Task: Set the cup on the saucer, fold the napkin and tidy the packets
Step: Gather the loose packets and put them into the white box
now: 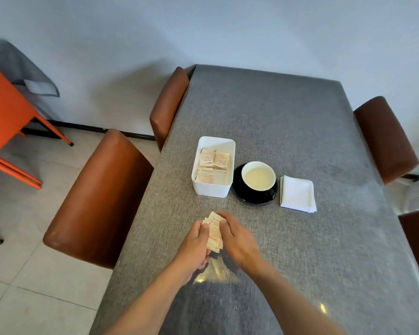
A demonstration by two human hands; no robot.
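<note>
**Packet stack held between both hands at the near table edge**

The left hand (196, 240) and right hand (237, 239) close from either side on a small stack of packets (215, 232), fingers curled against its edges. The stack sits low over the table (300, 131); contact between stack and surface cannot be confirmed. Reddish print is visible on the packets but is too small to read.

The table is covered in a grey woven cloth. Bright glare spots lie on it just nearer than the grip.

Beyond the grip, slightly left, stands a white rectangular bin (212, 189) containing more packets (214, 160) of the same type, lying flat in loose piles. Just right of the bin, a black saucer (240, 189) carries a cup (258, 176) with a white interior and pale liquid; the cup handle points toward the near right. Right of the saucer, close but apart, lies a folded white napkin (297, 193).

Brown padded chairs (99, 197) are set along the left and right table sides. Far left, an orange chair (7, 122) stands on a pale tiled floor (34, 286) beside a second grey-covered table (22, 66). The far table edge meets a plain pale wall (203, 27).
</note>
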